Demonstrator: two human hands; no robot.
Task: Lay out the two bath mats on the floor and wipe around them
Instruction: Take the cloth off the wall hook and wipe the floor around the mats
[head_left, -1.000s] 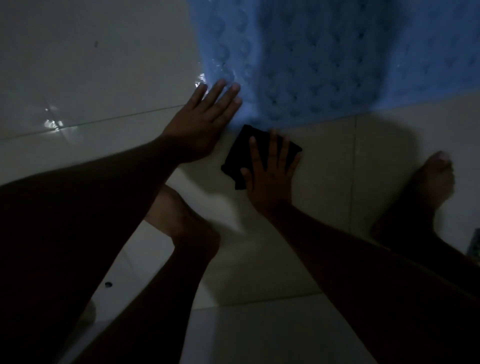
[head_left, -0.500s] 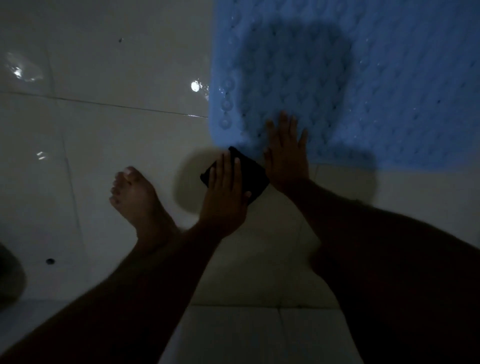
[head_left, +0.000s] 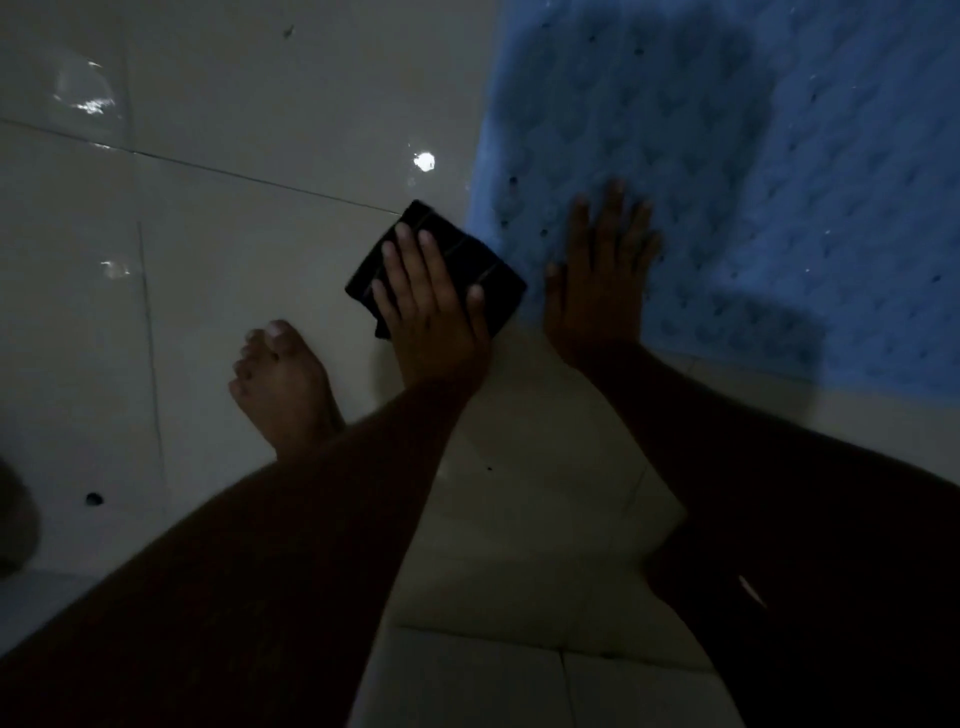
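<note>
Cloth (head_left: 494, 280) under flat left hand (head_left: 431, 306); right hand (head_left: 602, 280) seemingly presses mat (head_left: 779, 182).

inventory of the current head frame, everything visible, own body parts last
bath mat: 1 in view, blue, bumpy, flat on the floor, upper right
cloth: 1, black, folded, on the tile beside the mat's left edge
floor tiles: several, pale, glossy, grout lines visible
wet glints: a few, white, on the tiles left of the mat
dark spot: 1, small, on a lower-left tile; what it is, cannot tell
foot: 1, bare, on the tile left of the cloth
left hand: flat on the cloth, fingers straight
right hand: flat on the mat's near-left corner, fingers spread
</note>
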